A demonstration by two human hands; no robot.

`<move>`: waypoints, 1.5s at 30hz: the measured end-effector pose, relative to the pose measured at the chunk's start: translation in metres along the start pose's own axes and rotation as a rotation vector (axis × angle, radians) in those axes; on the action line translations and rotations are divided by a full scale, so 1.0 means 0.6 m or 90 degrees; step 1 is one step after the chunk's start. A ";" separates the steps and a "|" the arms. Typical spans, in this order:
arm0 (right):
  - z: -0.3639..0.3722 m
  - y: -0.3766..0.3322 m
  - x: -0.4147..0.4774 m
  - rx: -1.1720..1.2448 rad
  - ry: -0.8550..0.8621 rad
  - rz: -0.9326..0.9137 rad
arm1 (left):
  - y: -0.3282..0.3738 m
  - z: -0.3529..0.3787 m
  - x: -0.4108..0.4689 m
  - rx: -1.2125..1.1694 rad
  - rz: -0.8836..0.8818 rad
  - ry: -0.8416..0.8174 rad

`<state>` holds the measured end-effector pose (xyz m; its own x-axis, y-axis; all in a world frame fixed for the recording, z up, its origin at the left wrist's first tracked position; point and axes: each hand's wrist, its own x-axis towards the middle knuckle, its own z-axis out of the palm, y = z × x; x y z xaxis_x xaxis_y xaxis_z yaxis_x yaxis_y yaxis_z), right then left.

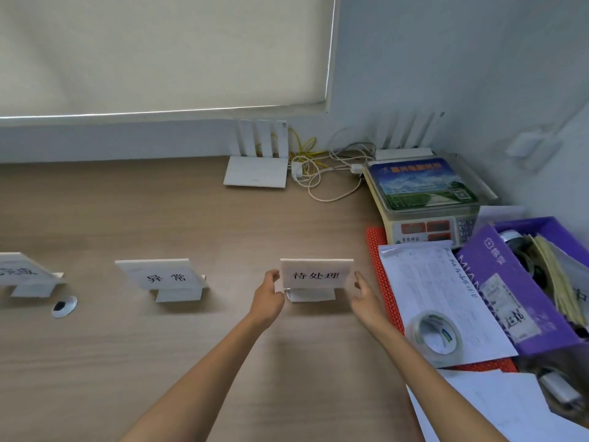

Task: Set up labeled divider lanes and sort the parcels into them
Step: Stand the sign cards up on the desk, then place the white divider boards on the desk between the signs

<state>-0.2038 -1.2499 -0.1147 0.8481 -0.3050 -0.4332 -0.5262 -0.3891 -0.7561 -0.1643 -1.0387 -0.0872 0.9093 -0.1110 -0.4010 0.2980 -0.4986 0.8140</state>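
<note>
Now the label card (317,275) faces the person, long axis left-right.

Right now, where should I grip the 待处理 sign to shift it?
Take the 待处理 sign by its two short side edges, one hand from each side. The card is thin and wide and stands on a small base, so pinching both sides should keep it from tipping.

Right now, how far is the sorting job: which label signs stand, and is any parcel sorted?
Done: the leftmost sign and the 异常 sign stand on the desk. In hand: the left hand holds the 待处理 sign at its edge; the right hand is beside it. Left: no parcel lies by any sign; the purple box waits at the right.
</note>
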 end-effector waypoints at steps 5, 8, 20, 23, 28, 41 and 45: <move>-0.006 0.006 -0.042 0.002 0.017 -0.004 | -0.011 -0.023 -0.020 0.019 -0.005 0.032; 0.000 0.007 -0.081 -0.009 0.035 -0.003 | -0.022 -0.054 -0.055 0.020 0.014 0.043; 0.242 -0.152 -0.340 -0.036 -0.044 -0.175 | -0.163 -0.376 -0.361 -0.039 0.084 0.227; 0.345 -0.200 -0.439 -0.054 -0.092 -0.234 | -0.239 -0.482 -0.476 -0.060 0.069 0.289; 0.548 -0.233 -0.625 -0.070 -0.235 -0.285 | -0.395 -0.658 -0.691 -0.032 0.027 0.407; 0.935 -0.312 -0.902 -0.174 -0.535 -0.327 | -0.685 -0.906 -0.989 -0.107 -0.099 0.634; 1.026 -0.365 -0.897 -0.190 -0.554 -0.337 | -0.734 -0.968 -0.979 -0.125 -0.099 0.648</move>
<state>-0.5068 -0.4653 -0.0178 0.6635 0.6476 -0.3746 0.0296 -0.5230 -0.8518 -0.6612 -0.2546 0.0341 0.6448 0.7634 -0.0379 0.3910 -0.2868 0.8746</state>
